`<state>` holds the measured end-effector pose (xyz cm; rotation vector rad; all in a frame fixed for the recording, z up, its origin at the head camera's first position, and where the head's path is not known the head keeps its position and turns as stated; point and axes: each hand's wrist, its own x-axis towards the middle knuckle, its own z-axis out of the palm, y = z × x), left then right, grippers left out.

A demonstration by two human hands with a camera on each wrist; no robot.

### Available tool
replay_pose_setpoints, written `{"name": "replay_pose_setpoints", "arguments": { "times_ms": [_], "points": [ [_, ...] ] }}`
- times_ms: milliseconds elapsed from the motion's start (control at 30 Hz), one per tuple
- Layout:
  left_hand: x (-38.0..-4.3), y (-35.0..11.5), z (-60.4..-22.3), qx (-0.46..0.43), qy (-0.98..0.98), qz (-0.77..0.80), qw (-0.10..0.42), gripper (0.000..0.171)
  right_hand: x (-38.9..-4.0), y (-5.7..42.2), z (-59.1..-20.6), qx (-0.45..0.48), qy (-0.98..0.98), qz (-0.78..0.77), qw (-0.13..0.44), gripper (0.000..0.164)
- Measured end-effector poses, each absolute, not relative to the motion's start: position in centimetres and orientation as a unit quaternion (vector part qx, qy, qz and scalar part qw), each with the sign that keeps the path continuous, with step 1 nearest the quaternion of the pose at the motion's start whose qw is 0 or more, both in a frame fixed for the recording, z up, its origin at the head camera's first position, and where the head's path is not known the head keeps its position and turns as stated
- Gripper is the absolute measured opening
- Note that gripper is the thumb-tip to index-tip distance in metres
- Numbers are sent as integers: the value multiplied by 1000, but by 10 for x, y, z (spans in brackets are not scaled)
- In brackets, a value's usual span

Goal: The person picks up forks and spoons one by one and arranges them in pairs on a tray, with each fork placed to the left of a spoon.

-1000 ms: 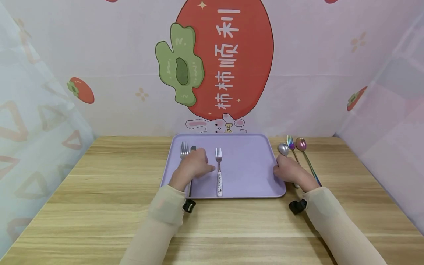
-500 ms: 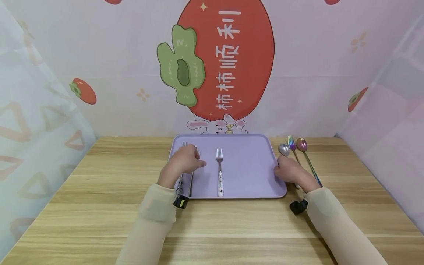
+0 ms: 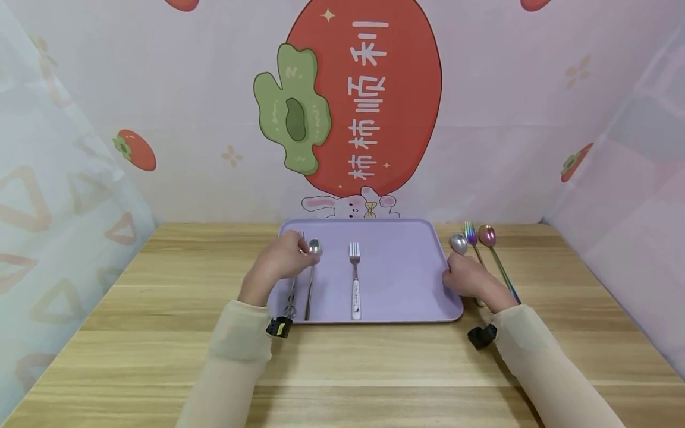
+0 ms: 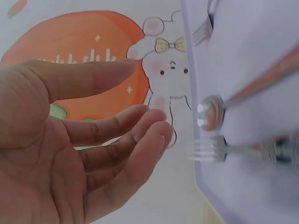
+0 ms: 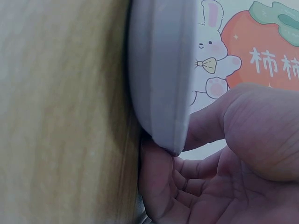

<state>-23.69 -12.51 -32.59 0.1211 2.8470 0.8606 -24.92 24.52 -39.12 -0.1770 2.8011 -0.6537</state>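
A lilac tray lies on the table, and my right hand grips its right rim, thumb above and fingers under the edge in the right wrist view. Over the tray's left side hovers my left hand, thumb and fingers apart with nothing between them in the left wrist view. Beneath and beside it lie a fork with an ornate handle, partly hidden by the hand, and a silver spoon. A white-handled fork lies farther right on the tray.
Right of the tray lie a silver spoon, partly covered by my right hand, a rainbow-coloured fork and a spoon with a pinkish bowl. A printed cloth backdrop stands at the table's back edge.
My left hand has moved left, from between the spoon and the white-handled fork to over the ornate fork, uncovering the spoon. My right hand stays on the tray's rim.
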Motion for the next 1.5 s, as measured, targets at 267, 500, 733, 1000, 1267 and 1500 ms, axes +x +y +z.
{"name": "replay_pose_setpoints", "arguments": {
  "times_ms": [267, 500, 733, 1000, 1267, 1500],
  "points": [
    [-239, -151, -334, 30, 955, 290, 55, 37, -249, 245, -390, -61, 965, -222, 128, 14],
    [-238, -178, -345, 21, 960, 278, 38, 34, -248, 244, -388, -63, 965, -220, 126, 15],
    [-235, -192, -351, 16, 962, 271, 22, 33, -248, 245, -389, -64, 965, -220, 126, 14],
    [-233, -205, -359, 28, 965, 261, 13, 34, -249, 244, -390, -62, 966, -219, 126, 13],
    [-234, -213, -367, 43, 967, 249, 15, 36, -249, 245, -392, -60, 965, -220, 127, 13],
    [-235, -212, -371, 43, 965, 253, 49, 38, -250, 245, -391, -59, 966, -217, 125, 13]
  ]
}}
